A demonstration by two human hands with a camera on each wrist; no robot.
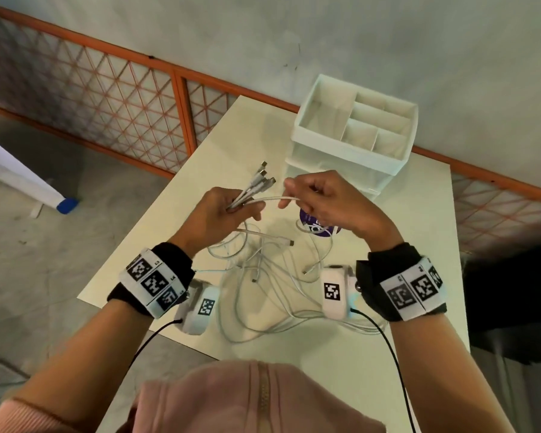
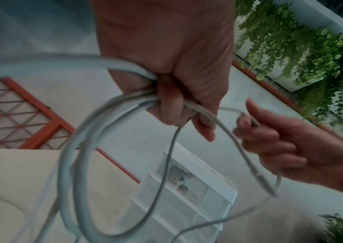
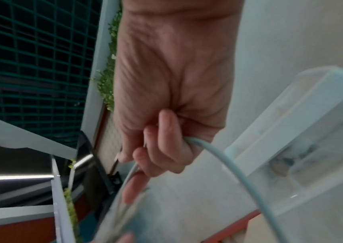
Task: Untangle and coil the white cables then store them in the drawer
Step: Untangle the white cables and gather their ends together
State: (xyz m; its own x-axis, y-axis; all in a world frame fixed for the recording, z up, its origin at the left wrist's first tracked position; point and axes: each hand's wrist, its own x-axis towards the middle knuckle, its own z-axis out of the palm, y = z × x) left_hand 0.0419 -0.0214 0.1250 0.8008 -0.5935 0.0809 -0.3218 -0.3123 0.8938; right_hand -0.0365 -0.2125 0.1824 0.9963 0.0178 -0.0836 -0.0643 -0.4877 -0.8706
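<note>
Above a pale desk (image 1: 419, 245), your left hand (image 1: 219, 214) closes its grip round a bundle of white cables (image 1: 247, 195), the fingers curled tight about several strands. Their metal plugs (image 1: 264, 175) fan out past your knuckles and point toward the far edge of the desk. The left wrist view shows the same fist (image 2: 176, 78) with thick loops of cable (image 2: 79, 148) hanging below it.

One strand (image 1: 278, 200) runs level from that bundle across the gap to your right hand (image 1: 328, 207). There the grip is a narrow pinch, thumb and fingers curled on the strand's end. In the right wrist view the curled fingers (image 3: 166, 143) hold a pale cable (image 3: 224, 166) that bends away below the palm.

Beneath both hands the rest of the cables (image 1: 263, 295) lie in a loose tangle on the desk, with several free plug ends showing among the loops. A round purple sticker (image 1: 317, 228) sits on the desk under your right hand, partly hidden.

Farther back and to the right stands a white organizer (image 1: 356, 129), its open top split into compartments. Its clear drawer (image 1: 334, 175) sits below that tray, just behind your right hand. No cable lies in the tray's compartments.
</note>
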